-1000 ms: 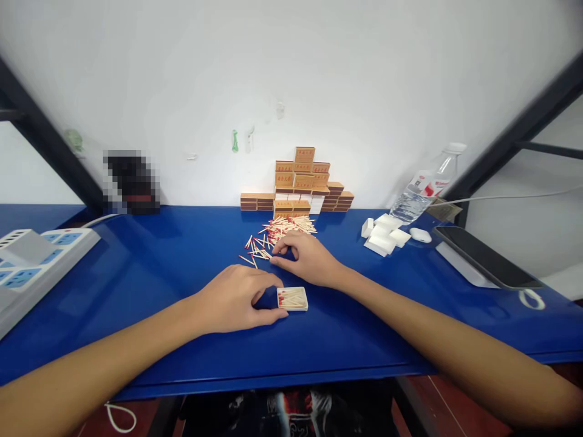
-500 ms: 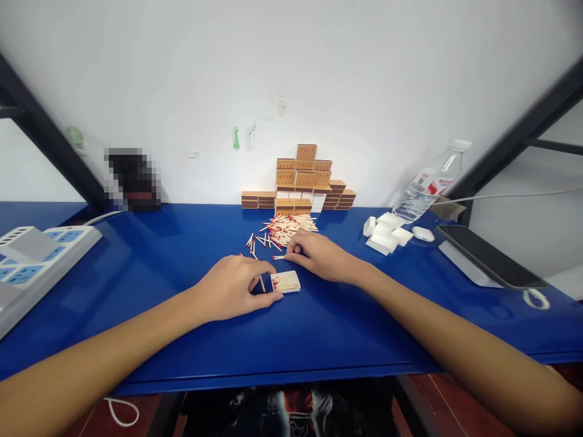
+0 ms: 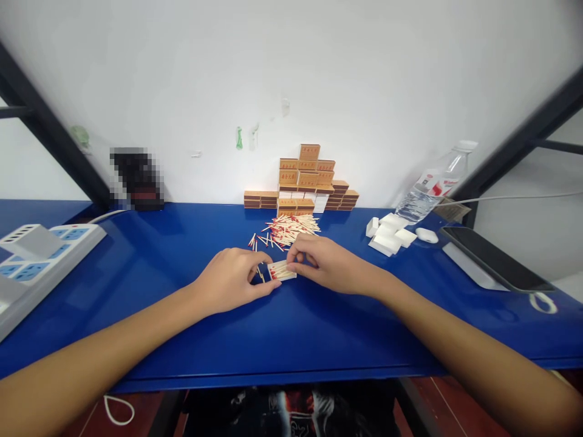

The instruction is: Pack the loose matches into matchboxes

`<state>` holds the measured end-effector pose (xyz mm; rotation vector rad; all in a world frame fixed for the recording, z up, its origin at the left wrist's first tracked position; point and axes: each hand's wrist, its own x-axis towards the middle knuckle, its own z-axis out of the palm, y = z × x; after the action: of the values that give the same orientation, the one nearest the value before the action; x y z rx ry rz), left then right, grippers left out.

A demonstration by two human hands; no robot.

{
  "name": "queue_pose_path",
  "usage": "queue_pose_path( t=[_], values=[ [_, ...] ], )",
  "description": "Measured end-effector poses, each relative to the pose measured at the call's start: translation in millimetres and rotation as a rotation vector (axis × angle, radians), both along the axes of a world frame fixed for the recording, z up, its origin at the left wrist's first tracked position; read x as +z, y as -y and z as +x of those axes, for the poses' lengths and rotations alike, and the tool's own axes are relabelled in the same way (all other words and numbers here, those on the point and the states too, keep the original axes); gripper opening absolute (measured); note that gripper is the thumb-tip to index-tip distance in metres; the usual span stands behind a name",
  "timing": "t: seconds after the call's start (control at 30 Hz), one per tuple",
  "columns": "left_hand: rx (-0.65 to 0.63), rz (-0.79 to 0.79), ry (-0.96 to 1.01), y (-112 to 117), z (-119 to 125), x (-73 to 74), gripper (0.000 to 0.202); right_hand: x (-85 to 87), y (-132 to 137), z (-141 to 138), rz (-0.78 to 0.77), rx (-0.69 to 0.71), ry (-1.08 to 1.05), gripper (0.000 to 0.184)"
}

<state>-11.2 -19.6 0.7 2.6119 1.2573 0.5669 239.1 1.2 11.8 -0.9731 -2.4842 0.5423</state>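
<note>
- My left hand (image 3: 230, 279) grips the matchbox tray (image 3: 283, 271) by its left end: the thumb lies along the near edge and the forefinger curls over the far edge, a narrow hold closed on the cardboard.
- My right hand (image 3: 328, 266) meets the tray from the other side, its fingertips bunched tight against the right end. I cannot tell whether a match is pinched among them.
- The tray sits between my two hands, low over the blue table (image 3: 182, 340) and tilted a little, with red-tipped matches lying lengthwise inside it.
- One stray match (image 3: 261, 274) lies on the table just beside my left fingers.
- The heap of loose matches (image 3: 289, 226) lies just beyond my hands, towards the wall.
- Behind it, stacked matchboxes (image 3: 304, 181) stand against the wall.
- To my right lie a cluster of white empty trays (image 3: 387, 235), a water bottle (image 3: 428, 193) and a phone (image 3: 494, 258).
- A power strip (image 3: 43, 252) rests well apart at the left.
</note>
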Motion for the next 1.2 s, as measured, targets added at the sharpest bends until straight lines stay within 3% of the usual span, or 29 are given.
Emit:
queue_pose_path(
  t=[0.17,0.33,0.4,0.57,0.73,0.93,1.07,1.2],
  values=[
    [0.083,0.114,0.0,-13,-13,13.7,0.034,-6.0,0,-11,0.099,-0.123,-0.176,0.012],
    [0.192,0.143,-0.014,-29,-28,21.8,0.034,-19.1,12,-25,0.094,0.179,0.0,0.025],
    [0.207,0.135,-0.027,-31,-30,20.9,0.035,-21.5,13,-28,0.08,0.22,0.051,0.025],
    [0.183,0.136,-0.049,-28,-27,18.3,0.035,-16.8,10,-25,0.011,0.167,0.092,0.01],
    [0.193,0.16,-0.049,-26,-26,20.0,0.035,-12.9,9,-19,-0.023,0.094,0.084,0.011],
    [0.111,0.124,-0.021,-19,-19,10.9,0.038,-10.9,0,-15,0.168,-0.076,-0.199,0.007],
    [0.024,0.103,0.004,-9,-11,5.3,0.036,-9.7,3,-17,0.219,-0.039,-0.157,0.005],
    [0.021,0.126,0.004,-9,-12,8.1,0.036,-9.5,6,-19,0.232,-0.017,-0.14,0.006]
  ],
)
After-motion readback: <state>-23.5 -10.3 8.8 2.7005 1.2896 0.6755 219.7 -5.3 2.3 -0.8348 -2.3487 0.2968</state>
